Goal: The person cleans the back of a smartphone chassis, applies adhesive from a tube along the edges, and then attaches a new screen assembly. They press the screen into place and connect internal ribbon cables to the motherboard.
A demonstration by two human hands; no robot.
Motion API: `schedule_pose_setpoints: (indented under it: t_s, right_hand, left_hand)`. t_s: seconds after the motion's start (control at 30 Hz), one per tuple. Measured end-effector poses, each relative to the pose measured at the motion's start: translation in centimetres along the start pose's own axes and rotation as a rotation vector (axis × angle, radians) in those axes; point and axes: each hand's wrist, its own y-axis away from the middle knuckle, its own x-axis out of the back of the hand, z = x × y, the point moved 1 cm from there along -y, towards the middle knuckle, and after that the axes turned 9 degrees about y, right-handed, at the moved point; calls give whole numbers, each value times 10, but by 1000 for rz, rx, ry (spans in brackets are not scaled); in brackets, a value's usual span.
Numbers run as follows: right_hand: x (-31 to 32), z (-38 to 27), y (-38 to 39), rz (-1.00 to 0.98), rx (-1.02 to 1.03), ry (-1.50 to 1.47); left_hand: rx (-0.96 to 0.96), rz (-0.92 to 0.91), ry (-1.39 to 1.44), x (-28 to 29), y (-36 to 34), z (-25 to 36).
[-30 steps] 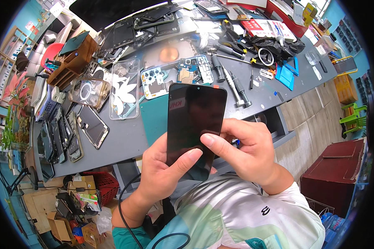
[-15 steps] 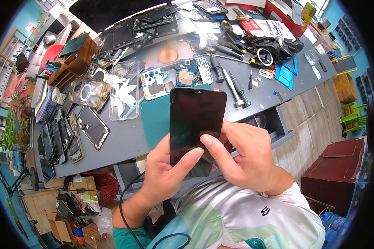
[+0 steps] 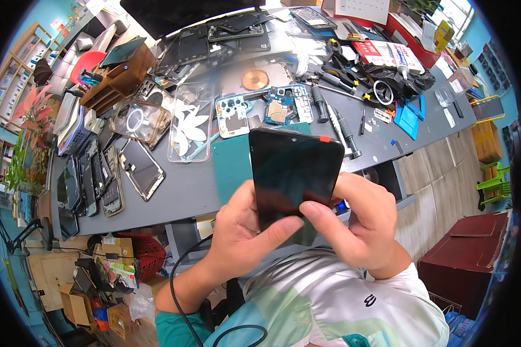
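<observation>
A black smartphone [image 3: 295, 173] with a dark screen and a small red tab at its top right corner is held up in front of me, above the desk's near edge. My left hand [image 3: 243, 234] grips its lower left side, thumb lying along the screen's lower part. On the opposite side my right hand [image 3: 359, 220] holds the phone too, its thumb pressed on the lower glass. The fingers behind the phone are mostly hidden. Behind it lies a green mat [image 3: 228, 165], with an opened phone frame [image 3: 233, 117] and a blue circuit board [image 3: 279, 107] at its far edge.
Several screwdrivers [image 3: 344, 130] lie right of the mat. A clear plastic case [image 3: 185, 151] with white petal shapes sits left, near a detached phone screen [image 3: 140, 170] and a wooden organizer [image 3: 124, 72]. An open drawer [image 3: 396, 188] juts from the desk's front. A black cable [image 3: 172, 277] hangs by my left forearm.
The phone has tilted and shifted slightly right in the view, and both hands have moved with it. The whole desk appears lower and farther right as the view moved.
</observation>
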Motion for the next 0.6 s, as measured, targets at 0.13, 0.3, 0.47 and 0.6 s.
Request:
schedule_pose_setpoints:
  t_s: [0.13, 0.3, 0.47, 0.6]
  right_hand:
    - [0, -10, -8, 51, 203, 270]
    - [-15, -9, -14, 64, 463, 460]
    - [-39, -20, -11, 12, 414, 564]
    - [-41, -19, -11, -40, 299, 407]
  left_hand:
    - [-346, 61, -139, 1, -5, -8]
    - [-298, 119, -48, -14, 0, -4]
    - [6, 205, 168, -26, 2, -7]
    - [-10, 101, 183, -21, -6, -14]
